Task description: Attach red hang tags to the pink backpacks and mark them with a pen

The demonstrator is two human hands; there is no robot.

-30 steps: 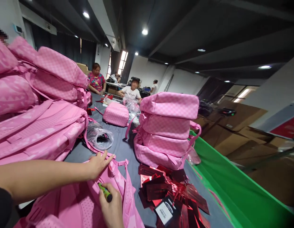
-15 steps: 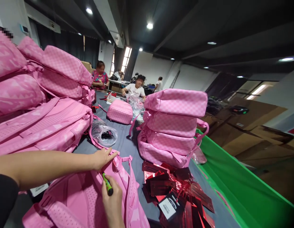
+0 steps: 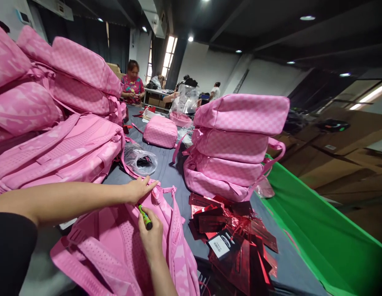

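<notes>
A pink backpack (image 3: 116, 250) lies in front of me, its perforated back panel and straps facing up. My left hand (image 3: 140, 190) rests on the bag's top edge with its fingers stretched out and apart; its thumb is not clearly seen. Just below it, my right hand (image 3: 152, 232) is closed around a stubby green-and-yellow marker (image 3: 144, 217) with a black end. The marker's upper tip meets the pink fabric close to my left hand, though the exact contact point is hard to see. Red and black hang tags (image 3: 237, 238) are heaped to the right of the bag.
Pink bags are piled at left (image 3: 86, 86), and a checkered stack (image 3: 240, 144) stands right. Between them are a small pink bag (image 3: 161, 132) and clear plastic (image 3: 138, 158). A green cloth barrier (image 3: 304, 213) edges the table; cardboard boxes lie beyond. Co-workers are at the back.
My view has tilted down and shifted, so everything appears displaced. Both hands keep their places on the backpack, the marker still in my right hand. A co-worker at the back now holds up clear plastic.
</notes>
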